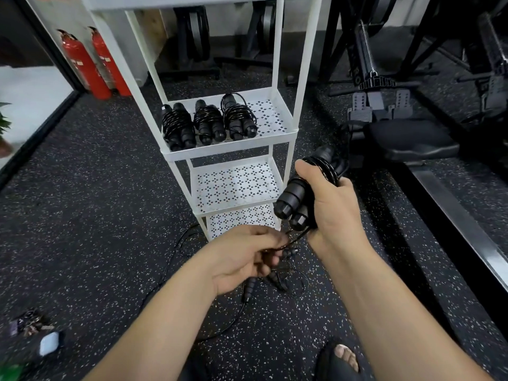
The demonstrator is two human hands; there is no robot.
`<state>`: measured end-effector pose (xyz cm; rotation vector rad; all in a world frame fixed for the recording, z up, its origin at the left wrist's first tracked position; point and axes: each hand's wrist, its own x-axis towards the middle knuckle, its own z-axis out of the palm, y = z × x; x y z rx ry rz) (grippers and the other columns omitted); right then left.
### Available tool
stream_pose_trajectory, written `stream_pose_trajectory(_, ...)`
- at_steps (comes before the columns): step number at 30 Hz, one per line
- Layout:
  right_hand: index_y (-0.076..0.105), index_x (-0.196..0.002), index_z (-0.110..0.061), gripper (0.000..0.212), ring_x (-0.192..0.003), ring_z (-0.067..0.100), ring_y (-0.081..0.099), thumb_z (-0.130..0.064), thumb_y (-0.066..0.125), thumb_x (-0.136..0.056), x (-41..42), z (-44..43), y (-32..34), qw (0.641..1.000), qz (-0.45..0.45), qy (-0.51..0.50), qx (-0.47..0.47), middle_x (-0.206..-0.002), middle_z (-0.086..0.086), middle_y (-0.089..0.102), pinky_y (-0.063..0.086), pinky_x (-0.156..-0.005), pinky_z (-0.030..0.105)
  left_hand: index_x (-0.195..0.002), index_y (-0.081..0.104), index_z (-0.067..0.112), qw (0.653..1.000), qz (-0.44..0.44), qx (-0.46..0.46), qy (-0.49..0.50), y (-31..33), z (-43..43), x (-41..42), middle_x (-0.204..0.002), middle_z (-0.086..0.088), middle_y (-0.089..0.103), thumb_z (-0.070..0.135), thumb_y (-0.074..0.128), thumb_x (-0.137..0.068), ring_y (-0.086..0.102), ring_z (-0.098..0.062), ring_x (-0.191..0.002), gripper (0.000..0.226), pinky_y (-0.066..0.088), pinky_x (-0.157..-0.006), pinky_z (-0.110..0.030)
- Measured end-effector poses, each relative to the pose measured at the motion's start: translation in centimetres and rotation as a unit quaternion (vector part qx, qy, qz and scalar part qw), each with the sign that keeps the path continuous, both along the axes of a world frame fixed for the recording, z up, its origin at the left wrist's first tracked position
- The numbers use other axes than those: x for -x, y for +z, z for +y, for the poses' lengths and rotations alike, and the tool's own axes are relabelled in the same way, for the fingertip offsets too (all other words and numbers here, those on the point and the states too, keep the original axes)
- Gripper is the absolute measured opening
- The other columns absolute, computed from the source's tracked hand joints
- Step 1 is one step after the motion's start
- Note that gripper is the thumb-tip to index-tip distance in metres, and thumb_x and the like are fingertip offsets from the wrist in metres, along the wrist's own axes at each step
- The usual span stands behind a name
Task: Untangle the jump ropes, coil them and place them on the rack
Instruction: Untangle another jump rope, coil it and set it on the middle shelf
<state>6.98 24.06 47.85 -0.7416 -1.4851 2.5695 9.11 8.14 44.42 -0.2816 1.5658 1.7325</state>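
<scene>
While the coiled jump rope (291, 196) sits in the right grip (335, 213), fingers curled tight round both handles, the left grip (242, 259) pinches its loose cord tail (298, 237). Three coiled ropes (209, 122) sit on the white rack (228, 149); another tangled rope (277, 280) lies on the floor (82, 215).

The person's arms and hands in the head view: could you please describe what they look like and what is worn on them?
The left hand and right hand wear no gloves, rings or watch. The left forearm and right forearm are bare to the frame's edge, no sleeves in view.
</scene>
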Motion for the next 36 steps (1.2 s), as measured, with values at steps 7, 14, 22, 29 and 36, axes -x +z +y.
stream_pose_trajectory(7,0.062,-0.121,-0.015,0.058,-0.078,0.021,0.071,-0.044,0.091,-0.080,-0.5,-0.1,-0.1,0.994,-0.028,0.089,-0.063,-0.092,0.003,0.073,0.056,-0.061,0.032,-0.107,0.072,0.009,0.970,0.179,0.130,0.097,-0.8,0.1,0.6,-0.079,0.000,0.072,0.010,0.063,-0.105,0.057,-0.009,-0.062,0.009,0.043,-0.054,-0.021)
stream_pose_trajectory(14,0.065,-0.122,-0.019,0.069,-0.093,0.022,0.079,-0.053,0.090,-0.067,-1.0,-1.2,-0.5,0.977,-0.038,0.147,-0.149,-0.107,0.005,0.080,0.062,-0.073,0.038,-0.103,0.074,0.015,0.965,0.181,0.115,0.149,-0.3,0.1,0.9,-0.092,-0.007,0.081,0.015,0.060,-0.109,0.070,-0.016,-0.072,0.015,0.055,-0.058,-0.025)
stream_pose_trajectory(22,0.049,-0.118,-0.023,0.060,-0.091,0.006,0.067,-0.049,0.090,-0.082,-1.1,-1.0,-0.3,0.950,-0.017,0.022,-0.311,-0.104,-0.008,0.068,0.053,-0.081,0.034,-0.098,0.078,0.014,0.968,0.153,0.026,0.198,0.4,-0.3,0.9,-0.091,-0.002,0.076,0.030,0.075,-0.099,0.062,-0.013,-0.082,0.016,0.049,-0.063,-0.025)
stream_pose_trajectory(29,0.047,-0.118,-0.019,0.065,-0.085,-0.002,0.063,-0.051,0.090,-0.082,-1.0,-0.9,-0.6,0.940,0.023,-0.042,-0.338,-0.105,-0.008,0.064,0.049,-0.075,0.025,-0.103,0.069,0.037,0.938,0.302,0.049,0.164,0.9,-0.2,0.5,-0.093,0.006,0.074,0.022,0.072,-0.103,0.059,-0.018,-0.087,0.015,0.047,-0.086,-0.042)
stream_pose_trajectory(36,0.042,-0.118,-0.020,0.067,-0.093,0.008,0.064,-0.050,0.091,-0.082,-0.7,-0.6,-1.0,0.930,0.032,-0.073,-0.359,-0.109,-0.004,0.063,0.048,-0.079,0.030,-0.106,0.066,0.045,0.900,0.379,0.151,0.157,0.8,1.2,-0.5,-0.089,0.009,0.068,0.019,0.071,-0.102,0.057,-0.032,-0.068,0.027,0.056,-0.075,-0.051)
